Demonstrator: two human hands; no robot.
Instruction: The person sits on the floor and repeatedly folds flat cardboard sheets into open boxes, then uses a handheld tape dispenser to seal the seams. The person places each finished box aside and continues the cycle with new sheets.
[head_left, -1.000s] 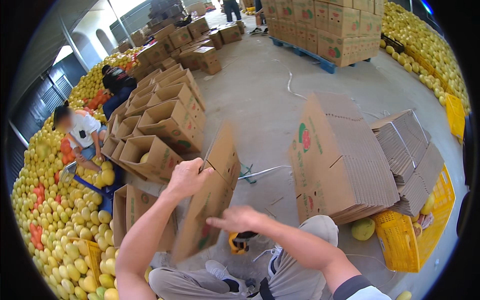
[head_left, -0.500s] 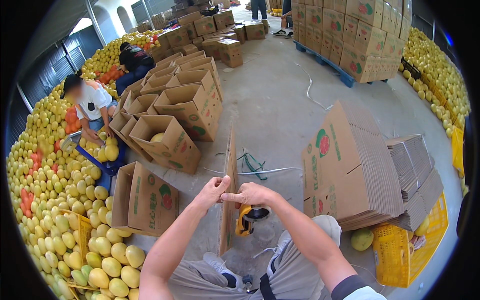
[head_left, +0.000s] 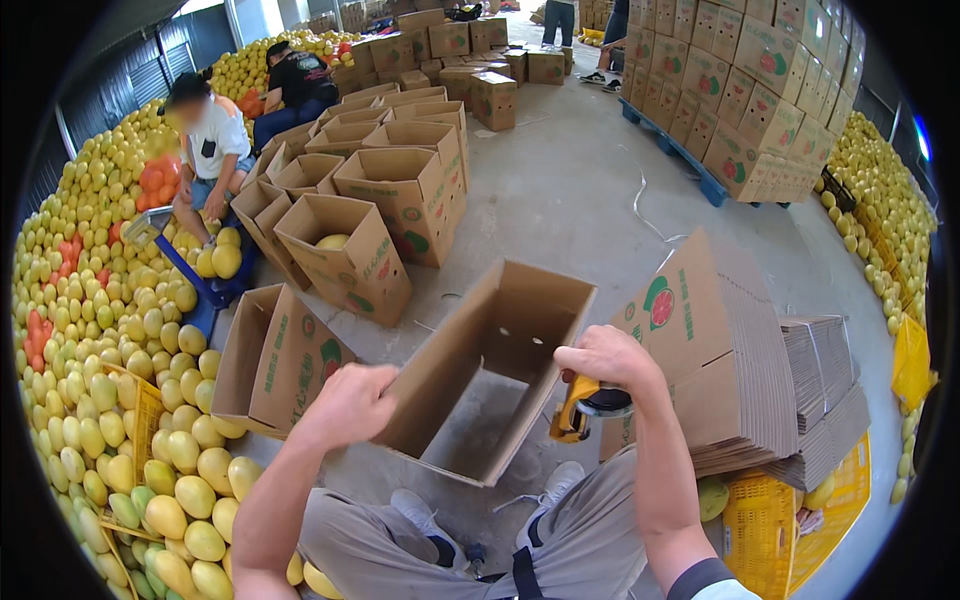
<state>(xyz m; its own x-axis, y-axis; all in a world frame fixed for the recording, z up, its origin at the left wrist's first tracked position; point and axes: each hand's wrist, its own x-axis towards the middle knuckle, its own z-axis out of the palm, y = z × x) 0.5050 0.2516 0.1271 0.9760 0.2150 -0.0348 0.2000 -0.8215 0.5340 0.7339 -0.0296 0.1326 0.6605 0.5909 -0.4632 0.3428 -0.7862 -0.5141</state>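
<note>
A cardboard box (head_left: 405, 415), unfolded into a rectangular tube, stands tilted in front of me. The floor shows through its open bottom. My left hand (head_left: 355, 402) is closed at the upper edge of the box's left wall, its fingertips partly hidden. On the other side, my right hand (head_left: 618, 358) is closed round a yellow tape dispenser (head_left: 572, 412) with a dark roll, which hangs below the fingers. My right thumb and fingers also meet the edge of the box's right wall.
A flat-folded carton stack (head_left: 690, 330) leans at my right, above a yellow crate (head_left: 760, 525). Open boxes (head_left: 340, 260) stand in rows ahead left, with one box (head_left: 280, 360) nearer. Yellow pomelos (head_left: 190, 490) are heaped at left. A loaded blue pallet (head_left: 690, 160) stands far right. Two people sit at left.
The flat carton between my hands has opened into a four-sided tube. My hands have moved apart, left hand leftward and right hand rightward with the tape dispenser. The view has shifted slightly.
</note>
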